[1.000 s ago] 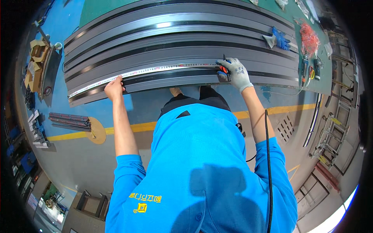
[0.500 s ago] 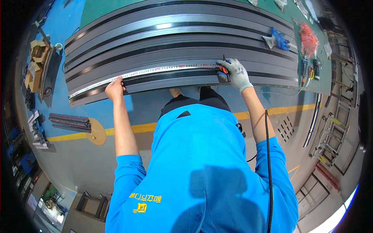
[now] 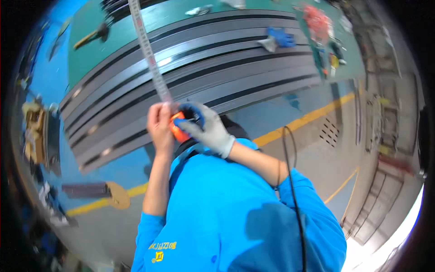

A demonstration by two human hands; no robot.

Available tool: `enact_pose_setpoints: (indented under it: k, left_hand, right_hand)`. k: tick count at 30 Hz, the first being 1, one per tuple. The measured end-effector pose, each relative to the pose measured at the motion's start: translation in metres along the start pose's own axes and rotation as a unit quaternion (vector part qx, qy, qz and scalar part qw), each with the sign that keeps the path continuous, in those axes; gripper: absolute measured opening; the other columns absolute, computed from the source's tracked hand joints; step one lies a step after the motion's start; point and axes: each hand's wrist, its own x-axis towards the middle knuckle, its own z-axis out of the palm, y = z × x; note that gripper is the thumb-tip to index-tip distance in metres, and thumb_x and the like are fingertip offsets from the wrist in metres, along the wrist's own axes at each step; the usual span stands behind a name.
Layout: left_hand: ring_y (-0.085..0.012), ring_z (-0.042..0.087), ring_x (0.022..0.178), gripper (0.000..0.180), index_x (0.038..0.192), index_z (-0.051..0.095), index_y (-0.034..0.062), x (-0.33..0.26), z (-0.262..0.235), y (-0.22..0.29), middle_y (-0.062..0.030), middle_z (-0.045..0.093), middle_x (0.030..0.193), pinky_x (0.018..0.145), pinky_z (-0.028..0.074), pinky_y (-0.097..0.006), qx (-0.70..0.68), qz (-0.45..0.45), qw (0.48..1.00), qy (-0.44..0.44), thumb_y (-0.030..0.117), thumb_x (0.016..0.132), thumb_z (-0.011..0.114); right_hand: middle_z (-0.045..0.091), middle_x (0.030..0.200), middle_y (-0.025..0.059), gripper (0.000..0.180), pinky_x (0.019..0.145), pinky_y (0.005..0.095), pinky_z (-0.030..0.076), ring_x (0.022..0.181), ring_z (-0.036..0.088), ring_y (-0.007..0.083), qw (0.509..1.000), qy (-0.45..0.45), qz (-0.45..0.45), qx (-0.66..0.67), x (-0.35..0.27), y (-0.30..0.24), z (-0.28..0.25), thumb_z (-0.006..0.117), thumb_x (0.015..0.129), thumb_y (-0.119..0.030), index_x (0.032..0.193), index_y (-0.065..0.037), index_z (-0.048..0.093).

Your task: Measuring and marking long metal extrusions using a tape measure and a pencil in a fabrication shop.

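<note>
An orange and black tape measure (image 3: 178, 130) is between my hands, close to my waist. My right hand (image 3: 212, 132), in a white glove with blue-grey fingertips, is wrapped round its case. The bare left hand (image 3: 161, 129) is closed at the case's other side, where the blade comes out; motion blurs the exact finger contact. From there the pulled-out white blade (image 3: 149, 59) runs up and away over long grey metal profiles (image 3: 272, 70) with black strips, past their far side. Both hands are above the profiles' near edge.
On the green table (image 3: 81, 59) lie a mallet (image 3: 93, 37), a blue and white glove (image 3: 282, 38), a red stringy bundle (image 3: 316, 22) and hand tools (image 3: 333, 56). Dark bars rest on a round tan board (image 3: 118, 195) at left. A black cable (image 3: 297, 199) hangs by my right arm.
My right hand has come left with the tape case to meet my left hand. The blade, earlier lying along the near profile, now points away across them. The view has turned and shifted.
</note>
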Motion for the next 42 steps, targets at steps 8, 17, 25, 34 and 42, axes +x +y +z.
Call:
enact_pose_setpoints:
  k: [8,17,25,34,42]
  left_hand:
    - [-0.0126,0.059,0.069,0.017,0.103,0.057,0.0078,-0.013,0.042,-0.013,-0.0048,0.061,0.08,0.067,0.052,-0.028,-0.056,-0.173,0.951,-0.25,0.023,0.111,0.055]
    - [-0.0118,0.056,0.066,0.02,0.101,0.067,0.0039,0.013,0.082,-0.003,-0.0041,0.065,0.076,0.065,0.049,-0.028,0.099,-0.243,0.867,-0.424,0.022,0.106,0.062]
    - [-0.0126,0.056,0.063,0.023,0.1,0.077,0.0002,0.023,0.076,-0.01,-0.0044,0.068,0.076,0.063,0.048,-0.028,0.242,-0.257,0.834,-0.425,0.02,0.101,0.066]
    - [-0.0136,0.051,0.055,0.026,0.095,0.079,-0.0022,0.028,0.085,-0.006,-0.0033,0.065,0.067,0.058,0.045,-0.028,0.303,-0.244,0.85,-0.355,0.02,0.098,0.067]
    - [-0.0223,0.053,0.057,0.04,0.088,0.077,0.0032,0.047,0.04,-0.031,-0.0061,0.065,0.066,0.061,0.047,-0.038,0.431,-0.189,0.825,-0.313,0.042,0.096,0.071]
  right_hand:
    - [0.072,0.088,0.0056,0.026,0.067,0.0258,0.054,0.072,0.062,0.0128,0.981,0.19,0.04,0.022,0.011,0.024,-0.082,0.07,0.098,-0.017,0.119,-0.002,0.073]
    - [0.075,0.086,0.0076,0.033,0.072,0.0327,0.056,0.074,0.066,0.0192,0.852,0.49,0.178,0.035,-0.008,0.158,-0.161,0.076,0.093,-0.03,0.106,0.0,0.076]
    - [0.078,0.092,0.0135,0.03,0.075,0.0446,0.057,0.084,0.073,0.036,0.723,0.44,0.343,-0.409,0.007,0.169,-0.304,0.064,0.092,-0.037,0.097,-0.01,0.075]
    - [0.078,0.09,0.0124,0.024,0.075,0.0446,0.058,0.085,0.074,0.0343,0.682,0.349,0.397,-0.505,0.027,0.175,-0.3,0.069,0.086,-0.032,0.093,-0.011,0.077]
    - [0.079,0.091,0.0148,0.043,0.066,0.0497,0.058,0.079,0.076,0.0367,0.662,0.302,0.434,-0.531,0.021,0.171,-0.312,0.057,0.096,-0.047,0.096,-0.01,0.079]
